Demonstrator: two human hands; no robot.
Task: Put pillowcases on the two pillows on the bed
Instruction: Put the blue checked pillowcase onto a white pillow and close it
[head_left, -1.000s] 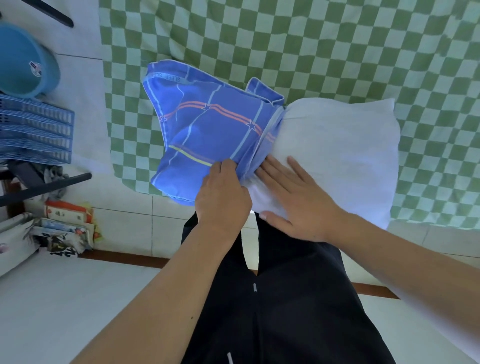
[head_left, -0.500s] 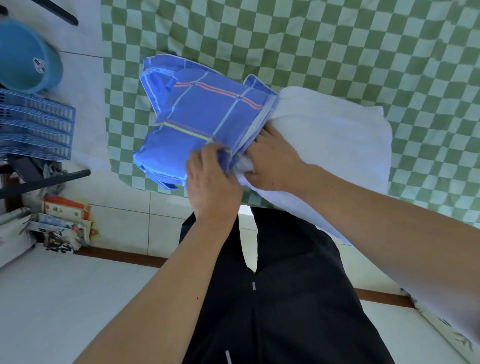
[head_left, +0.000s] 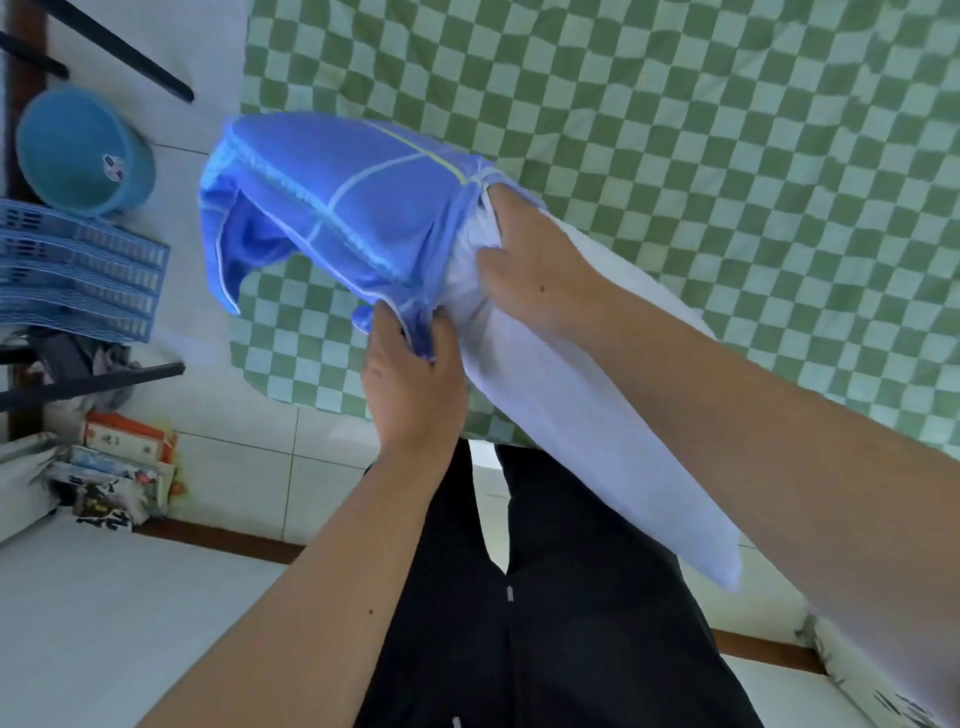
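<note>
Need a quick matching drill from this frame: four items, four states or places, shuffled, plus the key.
Items:
1. pillowcase
2. pillow
3. left hand
4. basin

States or places:
A. white, far end inside the blue cloth
B. round, teal, on the floor at upper left
C. blue with pale stripes, bunched over one end of the pillow
D. pinches the blue cloth's open edge

Pairs: 1-C, 2-A, 3-D, 4-B

bare checked bedspread (head_left: 727, 156) beyond lies open; basin (head_left: 83, 150) and racks (head_left: 78, 270) probably crowd left.
</note>
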